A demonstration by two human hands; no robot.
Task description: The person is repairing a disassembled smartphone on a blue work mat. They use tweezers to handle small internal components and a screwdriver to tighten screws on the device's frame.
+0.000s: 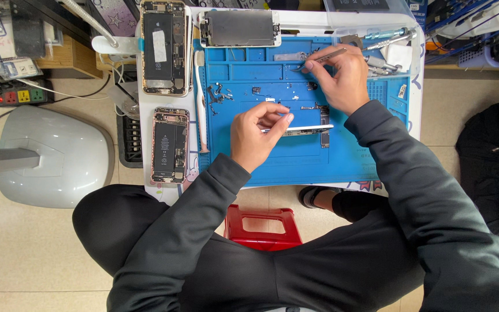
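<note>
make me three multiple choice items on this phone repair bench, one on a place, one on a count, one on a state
1. Where does the right hand hold the tweezers?
A. over the upper part of the blue repair mat
B. over the white lamp base
C. over the red stool

2. How many opened phones with the battery showing lie left of the mat?
A. one
B. two
C. four

3. How is the phone frame in the left hand held?
A. lying flat, face down
B. tipped up on its edge
C. closed in a case

Answers:
1 A, the tweezer tips point at small parts near the mat's top trays.
2 B, an upper opened phone and a lower opened phone lie there.
3 B, only its thin side shows between the fingertips.
</note>
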